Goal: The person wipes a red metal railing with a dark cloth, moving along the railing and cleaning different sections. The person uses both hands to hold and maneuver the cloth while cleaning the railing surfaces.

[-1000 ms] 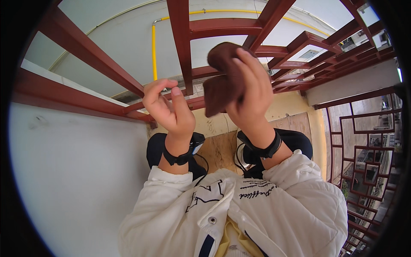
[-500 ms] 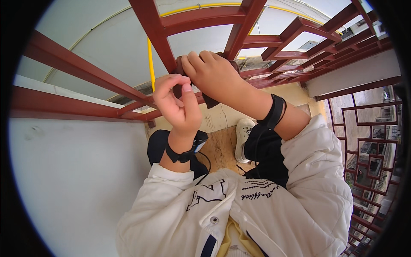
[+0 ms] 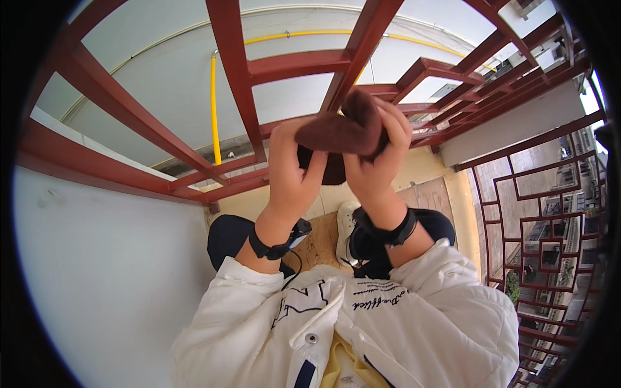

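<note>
A dark brown cloth (image 3: 336,134), folded over on itself, is bunched between my two hands in front of the red metal railing. My left hand (image 3: 288,169) grips its left end, the thumb under the fold. On the other side my right hand (image 3: 380,169) has its fingers wrapped round the right end. A darker part of the cloth hangs below, between my thumbs. The fold hides some of my fingertips. Just behind the cloth stands a red upright bar (image 3: 356,55); I cannot tell whether the cloth touches it.
Red railing bars (image 3: 297,64) run across the front, with a yellow pipe (image 3: 215,110) on the pale wall beyond. At left is a white wall (image 3: 97,271). A red lattice (image 3: 543,226) stands at right. My pale shoe (image 3: 346,226) is on the tiled floor.
My right hand has come off the top of the cloth and back to its right end. The cloth has been lifted off the rail and folded, and my left hand now grips it.
</note>
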Available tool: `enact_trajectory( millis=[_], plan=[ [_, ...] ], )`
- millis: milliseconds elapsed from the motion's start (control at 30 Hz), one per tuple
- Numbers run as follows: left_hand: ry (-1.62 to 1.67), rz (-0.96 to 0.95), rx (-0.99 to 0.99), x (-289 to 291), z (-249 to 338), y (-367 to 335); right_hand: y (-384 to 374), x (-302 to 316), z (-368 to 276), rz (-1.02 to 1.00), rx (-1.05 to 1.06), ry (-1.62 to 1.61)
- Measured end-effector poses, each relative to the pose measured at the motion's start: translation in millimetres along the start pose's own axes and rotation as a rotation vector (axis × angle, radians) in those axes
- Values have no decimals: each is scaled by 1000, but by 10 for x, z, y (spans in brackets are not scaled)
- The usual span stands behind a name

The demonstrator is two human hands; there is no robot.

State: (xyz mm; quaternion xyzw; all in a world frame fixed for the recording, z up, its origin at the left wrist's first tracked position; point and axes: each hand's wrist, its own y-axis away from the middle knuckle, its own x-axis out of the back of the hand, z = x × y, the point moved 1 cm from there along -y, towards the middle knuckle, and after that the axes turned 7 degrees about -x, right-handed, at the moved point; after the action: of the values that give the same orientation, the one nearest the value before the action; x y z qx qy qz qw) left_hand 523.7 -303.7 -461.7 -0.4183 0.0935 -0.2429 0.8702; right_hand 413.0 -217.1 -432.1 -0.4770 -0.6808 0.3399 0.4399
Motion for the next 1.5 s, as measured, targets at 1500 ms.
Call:
enact_trajectory(
  millis=[1500],
  plan=[
    [-412,63,-174,-475,-422,5,721,-617,611,242,-274,-92]
  ],
)
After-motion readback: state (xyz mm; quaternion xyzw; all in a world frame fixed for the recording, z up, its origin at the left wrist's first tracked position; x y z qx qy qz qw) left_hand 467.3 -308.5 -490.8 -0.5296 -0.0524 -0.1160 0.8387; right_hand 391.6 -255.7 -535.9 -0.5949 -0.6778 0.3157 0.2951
